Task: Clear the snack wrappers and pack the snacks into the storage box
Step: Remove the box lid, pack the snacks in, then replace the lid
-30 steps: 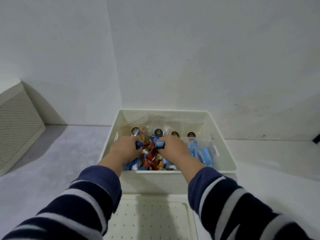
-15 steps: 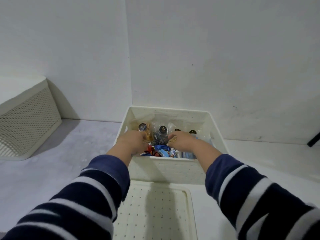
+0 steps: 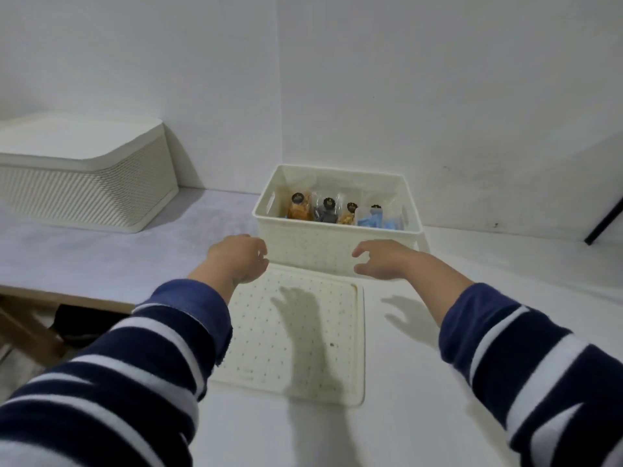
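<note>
A cream storage box (image 3: 337, 251) stands against the back wall with several clear snack bags (image 3: 328, 212) and blue packets (image 3: 372, 220) upright inside it. Its dotted cream lid (image 3: 296, 335) lies flat on the table just in front of the box. My left hand (image 3: 237, 257) hovers above the lid's far left corner, fingers loosely curled and holding nothing. My right hand (image 3: 384, 259) hovers in front of the box's right front corner, fingers spread and relaxed, also holding nothing. Both hands are outside the box.
A second, larger cream box (image 3: 84, 183) with its lid on sits at the far left of the grey-white table (image 3: 438, 382). The table's left edge shows wooden legs (image 3: 30, 328) beneath. A dark rod (image 3: 603, 224) leans at the right wall.
Both hands have come out of the box and back toward me, letting go of the packets they held. The view has pulled back and now shows the whole lid.
</note>
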The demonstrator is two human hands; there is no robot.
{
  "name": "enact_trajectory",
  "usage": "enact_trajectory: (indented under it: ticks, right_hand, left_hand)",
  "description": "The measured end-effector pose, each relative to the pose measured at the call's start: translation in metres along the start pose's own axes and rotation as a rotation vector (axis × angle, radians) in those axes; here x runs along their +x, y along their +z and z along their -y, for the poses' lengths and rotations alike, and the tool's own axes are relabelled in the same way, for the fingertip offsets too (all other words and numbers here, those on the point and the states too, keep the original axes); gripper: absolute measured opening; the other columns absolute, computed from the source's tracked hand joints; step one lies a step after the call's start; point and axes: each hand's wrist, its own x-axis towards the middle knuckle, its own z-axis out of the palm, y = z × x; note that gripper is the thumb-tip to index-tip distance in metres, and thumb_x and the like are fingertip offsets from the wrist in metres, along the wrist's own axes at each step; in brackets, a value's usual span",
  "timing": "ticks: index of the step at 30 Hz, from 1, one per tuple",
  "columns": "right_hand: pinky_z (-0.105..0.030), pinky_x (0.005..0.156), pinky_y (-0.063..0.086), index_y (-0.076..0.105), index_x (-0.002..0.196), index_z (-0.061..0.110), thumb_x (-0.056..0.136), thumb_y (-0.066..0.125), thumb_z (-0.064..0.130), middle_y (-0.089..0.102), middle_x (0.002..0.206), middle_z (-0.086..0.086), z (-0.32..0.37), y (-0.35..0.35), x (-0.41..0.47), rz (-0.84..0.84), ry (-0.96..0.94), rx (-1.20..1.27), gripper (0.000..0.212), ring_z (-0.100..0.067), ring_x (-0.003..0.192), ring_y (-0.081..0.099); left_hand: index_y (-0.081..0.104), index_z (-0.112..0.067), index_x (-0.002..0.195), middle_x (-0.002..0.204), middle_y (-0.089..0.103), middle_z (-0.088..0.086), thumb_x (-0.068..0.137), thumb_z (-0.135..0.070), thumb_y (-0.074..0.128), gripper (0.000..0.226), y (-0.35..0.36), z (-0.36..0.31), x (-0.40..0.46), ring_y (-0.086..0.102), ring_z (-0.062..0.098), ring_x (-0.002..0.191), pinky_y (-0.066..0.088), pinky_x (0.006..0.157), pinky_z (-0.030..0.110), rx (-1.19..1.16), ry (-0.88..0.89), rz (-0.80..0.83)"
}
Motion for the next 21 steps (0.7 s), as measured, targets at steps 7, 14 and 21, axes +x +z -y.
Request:
enact_trajectory:
  ticks: [7, 14, 21]
  right_hand:
    - [-0.032, 0.107, 0.034, 0.042, 0.140, 0.024, 0.094, 0.051, 0.037, 0.041, 0.148, -0.002, -0.012, 0.083, -0.021, 0.146, 0.097, 0.030, 0.048, -0.023, 0.133, 0.042]
    - [-0.044, 0.111, 0.032, 0.016, 0.151, 0.028, 0.088, 0.045, 0.061, 0.026, 0.153, -0.008, 0.000, 0.173, -0.002, 0.142, 0.350, 0.123, 0.077, -0.034, 0.139, 0.028]
    - [-0.048, 0.107, 0.035, 0.010, 0.152, 0.032, 0.076, 0.056, 0.070, 0.018, 0.150, -0.007, 0.020, 0.198, 0.028, -0.024, 0.571, 0.220, 0.096, -0.035, 0.136, 0.020]
  left_hand:
    - [0.046, -0.032, 0.133, 0.136, 0.047, 0.001, 0.093, -0.046, 0.046, 0.043, 0.060, 0.062, -0.042, 0.051, 0.027, 0.118, 0.047, 0.095, 0.043, -0.008, -0.123, 0.134]
    - [0.028, -0.036, 0.144, 0.144, 0.032, 0.007, 0.092, -0.052, 0.046, 0.058, 0.124, 0.115, -0.040, 0.038, 0.032, 0.128, 0.044, 0.096, 0.048, -0.076, -0.179, 0.180]
    - [0.029, -0.034, 0.141, 0.140, 0.028, 0.008, 0.089, -0.051, 0.055, 0.061, 0.146, 0.139, -0.013, 0.044, 0.031, 0.118, 0.050, 0.082, 0.041, -0.189, -0.160, 0.156]
